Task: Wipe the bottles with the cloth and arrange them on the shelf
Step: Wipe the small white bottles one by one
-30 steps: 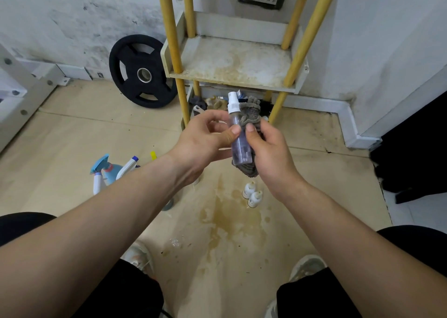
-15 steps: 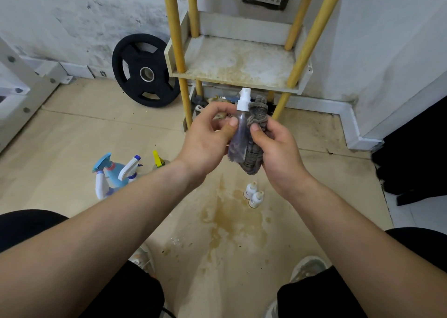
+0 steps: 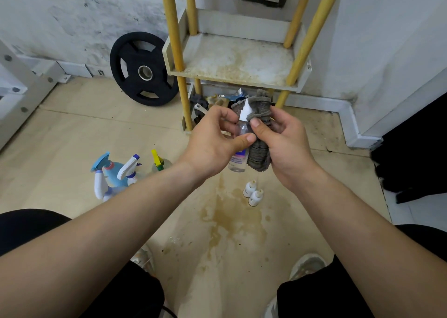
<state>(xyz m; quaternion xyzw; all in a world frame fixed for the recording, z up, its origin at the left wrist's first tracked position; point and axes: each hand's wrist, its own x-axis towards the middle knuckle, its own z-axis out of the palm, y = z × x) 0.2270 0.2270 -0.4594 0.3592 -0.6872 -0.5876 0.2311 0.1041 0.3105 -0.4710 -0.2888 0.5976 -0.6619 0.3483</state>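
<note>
While I am looking down, my left hand (image 3: 212, 143) is pinching the bottle (image 3: 238, 161) between thumb and fingers, and my right hand (image 3: 287, 146) is gripping the cloth (image 3: 260, 156), pressing it against the bottle's 3 o'clock side. Both are hanging at 6 o'clock of the shelf (image 3: 242, 59); sprayers (image 3: 116, 175) are standing at their 8 o'clock.

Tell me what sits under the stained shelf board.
Under the shelf board lies a jumble of small things on a lower level, dark and pale; what they are is unclear. The left hand, right hand, cloth and bottle hide the rest.
</note>
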